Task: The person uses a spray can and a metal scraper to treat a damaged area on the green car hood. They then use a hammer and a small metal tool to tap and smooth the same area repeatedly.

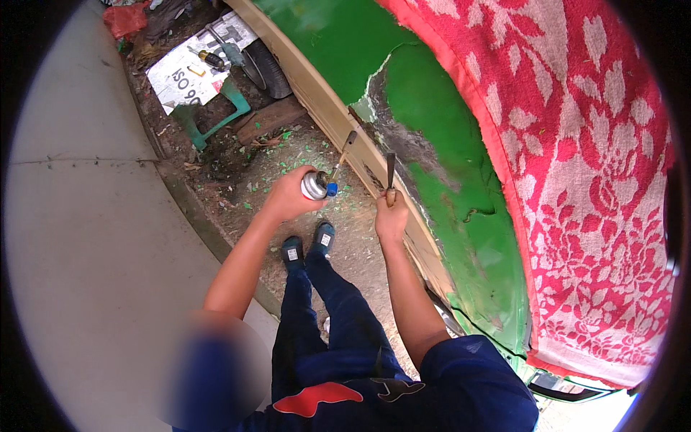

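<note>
My left hand (289, 196) is closed around the canister of a gas blowtorch (314, 186) with a blue knob. The torch's thin nozzle points up and right toward the tan lower edge of a green car body panel (461, 126). I see no flame. My right hand (392, 222) grips the wooden handle of a scraper (391, 173), its dark blade pointing away from me beside the panel's edge. Along that edge, the tan strip (327, 97) shows bare and chipped patches. Green paint has peeled off a grey area (407, 137) of the panel.
A red and white floral towel (576, 158) covers the car's right part. At the far left lie a white printed board (173, 75) with a screwdriver (211, 60) on it, a green plastic stool (229, 108) and a wheel (266, 70). Green paint flakes dot the ground; a pale concrete surface (79, 216) borders the left.
</note>
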The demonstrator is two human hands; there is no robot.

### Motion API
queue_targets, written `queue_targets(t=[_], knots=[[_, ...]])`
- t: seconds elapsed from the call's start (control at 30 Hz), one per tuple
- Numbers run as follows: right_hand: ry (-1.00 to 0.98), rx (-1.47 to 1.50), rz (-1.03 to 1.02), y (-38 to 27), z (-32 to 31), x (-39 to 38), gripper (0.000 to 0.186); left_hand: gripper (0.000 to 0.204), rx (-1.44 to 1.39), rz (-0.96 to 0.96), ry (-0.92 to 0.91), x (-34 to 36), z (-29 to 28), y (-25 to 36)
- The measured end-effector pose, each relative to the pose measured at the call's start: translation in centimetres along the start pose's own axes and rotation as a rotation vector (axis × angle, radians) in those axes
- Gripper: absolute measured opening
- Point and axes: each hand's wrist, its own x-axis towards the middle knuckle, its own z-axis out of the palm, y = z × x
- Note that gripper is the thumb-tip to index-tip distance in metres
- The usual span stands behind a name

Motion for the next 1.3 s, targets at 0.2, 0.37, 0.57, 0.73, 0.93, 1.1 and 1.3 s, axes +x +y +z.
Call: queue_targets(t=[0.2, 0.37, 0.57, 0.73, 0.93, 1.1, 1.3], knots=[[-0.231, 0.132, 0.023, 2.3, 0.3, 2.5, 0.031, 0.072, -0.014, 0.022, 0.008, -0.2, 0.7, -1.0], [-0.220, -0.078, -0.058, 0.2, -0.7, 1.4, 0.037, 0.076, 0.023, 0.017, -0.009, -0.4, 0.8, -0.8], [-0.088, -0.093, -0.156, 0.0, -0.3, 1.1, 0.038, 0.072, -0.088, 0.076, -0.090, 0.2, 1.8, 0.2], [-0.093, -0.022, -0.114, -0.8, -1.3, 1.1, 0.037, 0.071, -0.093, 0.076, -0.071, 0.4, 2.2, 1.2], [-0.145, -0.030, -0.081, -0.7, -1.5, 1.6, 0.038, 0.075, -0.151, 0.046, -0.103, 0.5, 2.8, 0.8], [-0.216, 0.178, 0.013, 0.9, -0.6, 1.7, 0.038, 0.075, -0.177, 0.046, -0.090, 0.7, 3.4, 0.3], [-0.145, 0.072, -0.013, 1.2, 0.0, 1.1, 0.038, 0.075, -0.146, 0.065, -0.081, 0.7, 3.2, 0.2]])
